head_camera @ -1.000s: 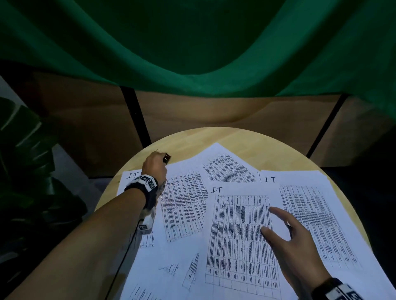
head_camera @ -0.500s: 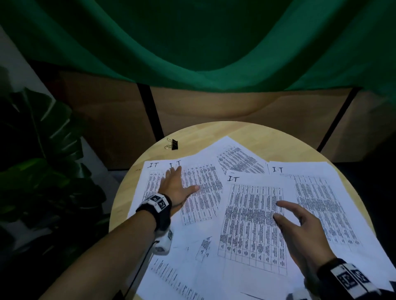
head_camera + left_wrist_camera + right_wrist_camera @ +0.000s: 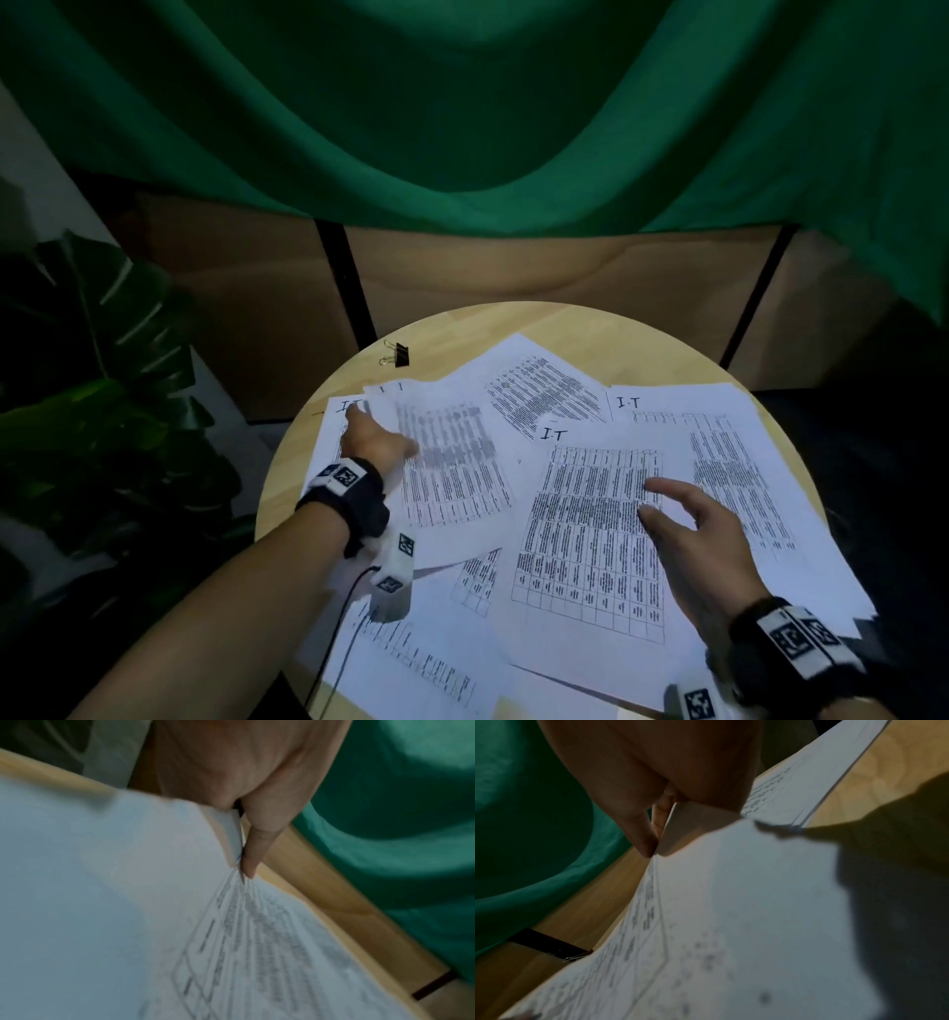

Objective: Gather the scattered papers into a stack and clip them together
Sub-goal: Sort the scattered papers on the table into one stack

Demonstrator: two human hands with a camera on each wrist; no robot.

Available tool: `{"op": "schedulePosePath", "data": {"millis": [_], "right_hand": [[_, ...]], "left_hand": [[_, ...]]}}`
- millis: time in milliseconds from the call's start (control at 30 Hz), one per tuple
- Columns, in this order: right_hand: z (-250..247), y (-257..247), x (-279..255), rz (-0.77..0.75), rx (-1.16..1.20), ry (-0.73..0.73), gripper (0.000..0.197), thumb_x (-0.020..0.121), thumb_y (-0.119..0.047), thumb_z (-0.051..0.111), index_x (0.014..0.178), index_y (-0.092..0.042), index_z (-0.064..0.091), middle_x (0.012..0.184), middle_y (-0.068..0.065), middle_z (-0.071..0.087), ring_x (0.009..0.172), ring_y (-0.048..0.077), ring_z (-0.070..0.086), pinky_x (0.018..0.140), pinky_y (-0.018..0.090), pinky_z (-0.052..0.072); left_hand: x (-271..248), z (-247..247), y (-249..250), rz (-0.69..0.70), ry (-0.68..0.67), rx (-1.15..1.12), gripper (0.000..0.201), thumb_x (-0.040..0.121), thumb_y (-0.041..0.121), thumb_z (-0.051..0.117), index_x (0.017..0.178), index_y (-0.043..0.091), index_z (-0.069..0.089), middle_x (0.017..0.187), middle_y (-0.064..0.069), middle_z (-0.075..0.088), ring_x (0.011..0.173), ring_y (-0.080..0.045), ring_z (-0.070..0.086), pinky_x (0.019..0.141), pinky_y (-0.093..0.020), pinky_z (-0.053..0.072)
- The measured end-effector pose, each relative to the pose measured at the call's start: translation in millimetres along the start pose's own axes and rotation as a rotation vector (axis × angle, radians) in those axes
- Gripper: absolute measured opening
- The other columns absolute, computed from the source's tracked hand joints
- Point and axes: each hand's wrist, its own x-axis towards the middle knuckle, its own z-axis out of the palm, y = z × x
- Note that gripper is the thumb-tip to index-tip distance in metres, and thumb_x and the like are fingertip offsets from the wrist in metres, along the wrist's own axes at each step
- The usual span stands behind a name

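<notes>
Several printed white sheets (image 3: 590,514) lie scattered and overlapping on a round wooden table (image 3: 590,329). A black binder clip (image 3: 398,354) sits alone on bare wood at the far left edge. My left hand (image 3: 380,429) is on the leftmost sheets (image 3: 452,462). Its fingers go under a sheet's corner and its thumb (image 3: 249,862) presses on top, pinching the paper. My right hand (image 3: 667,498) rests with spread, straight fingers on the centre sheet. Its thumb (image 3: 647,845) touches the paper's edge.
A green cloth (image 3: 462,128) hangs behind the table over brown panels with black posts. A leafy plant (image 3: 102,411) stands to the left. A cable (image 3: 349,632) runs from my left wrist across the near sheets. Paper overhangs the table's near right edge.
My left hand left the binder clip on the table, came back to the left sheets and now pinches one, which is blurred from moving. My right hand stayed on the centre sheet.
</notes>
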Motion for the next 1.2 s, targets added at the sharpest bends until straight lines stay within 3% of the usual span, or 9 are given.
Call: {"op": "schedulePosePath", "data": {"millis": [133,233,433,600,733,867,1000,1100,1200], "right_hand": [[1.8,3.5,-1.9,0.084,0.115,-0.076,0.041,0.101,0.006,0.058,0.118,-0.025,0.076,0.157,0.002,0.047,0.151,0.021,0.039,0.124,0.047,0.033],[6.7,1.6,-4.0,0.103,0.164,-0.111,0.046,0.101,0.013,0.05,0.126,-0.018,0.074,0.157,0.001,0.044,0.155,0.016,0.029,0.126,0.045,0.028],[37.1,-4.9,-2.8,0.107,0.174,-0.016,0.027,0.098,-0.007,0.066,0.097,-0.026,0.085,0.138,0.009,0.067,0.138,0.024,0.057,0.119,0.042,0.038],[52.0,-13.2,0.8,0.326,0.143,-0.122,0.076,0.077,-0.079,0.071,0.123,-0.018,0.076,0.144,0.016,0.064,0.143,0.039,0.05,0.118,0.055,0.038],[72.0,9.1,4.0,0.278,0.185,-0.099,0.115,0.058,-0.042,0.1,0.149,0.002,0.044,0.153,0.018,0.054,0.133,0.032,0.061,0.113,0.052,0.046],[77.0,15.9,9.2,0.32,0.379,-0.087,0.067,0.078,0.003,0.081,0.136,-0.009,0.049,0.146,0.015,0.047,0.128,0.037,0.062,0.104,0.039,0.054],[74.5,9.4,8.1,0.389,0.506,-0.002,0.085,0.089,0.018,0.068,0.161,-0.004,0.029,0.148,0.023,0.047,0.102,0.029,0.074,0.082,0.029,0.063],[76.6,-8.0,-4.1,0.437,0.566,0.047,0.085,0.092,0.017,0.067,0.163,-0.004,0.026,0.167,0.022,0.029,0.129,0.036,0.06,0.086,0.023,0.056],[74.8,-37.3,-22.2,0.451,0.669,-0.024,0.076,0.096,0.015,0.062,0.162,-0.007,0.031,0.171,0.013,0.022,0.143,0.03,0.043,0.065,0.007,0.046]], "left_hand": [[-23.7,-28.0,18.8,0.35,-0.044,-0.078,0.041,0.081,0.03,0.094,0.104,0.003,0.073,0.101,-0.004,0.078,0.09,-0.024,0.077,0.076,-0.033,0.059],[-82.0,-59.0,61.0,0.652,-0.163,-0.133,0.002,0.098,0.018,0.081,0.1,0.02,0.081,0.095,0.009,0.085,0.088,-0.005,0.08,0.076,-0.022,0.062],[-115.3,-63.7,65.2,0.394,-0.515,-0.432,0.031,0.098,0.007,0.077,0.129,0.006,0.074,0.123,-0.012,0.082,0.109,-0.032,0.081,0.096,-0.048,0.065],[-120.1,-1.6,4.5,0.237,-0.389,-0.214,0.027,0.091,-0.002,0.083,0.115,0.004,0.072,0.105,-0.005,0.079,0.091,-0.014,0.079,0.071,-0.016,0.062],[-104.8,24.3,-17.1,0.149,-0.404,-0.137,0.04,0.091,0.019,0.089,0.122,0.004,0.068,0.123,-0.01,0.074,0.11,-0.027,0.074,0.099,-0.038,0.062],[-66.6,-16.8,-24.7,0.197,-0.011,0.502,0.079,0.084,0.067,0.08,0.145,0.025,0.055,0.15,-0.014,0.056,0.137,-0.04,0.053,0.112,-0.053,0.047],[-8.0,-80.3,-66.6,-0.168,0.104,0.653,0.142,0.059,0.091,0.08,0.165,0.011,0.03,0.163,-0.026,0.042,0.143,-0.048,0.048,0.117,-0.064,0.043],[2.0,-111.3,-81.9,-0.184,0.021,0.458,0.08,0.071,0.073,0.089,0.107,0.003,0.07,0.095,-0.015,0.073,0.086,-0.033,0.07,0.091,-0.051,0.063],[2.3,-127.4,-83.4,-0.143,0.115,0.533,0.058,0.081,0.053,0.092,0.096,0.001,0.069,0.098,-0.017,0.075,0.09,-0.037,0.072,0.078,-0.041,0.059]]}}
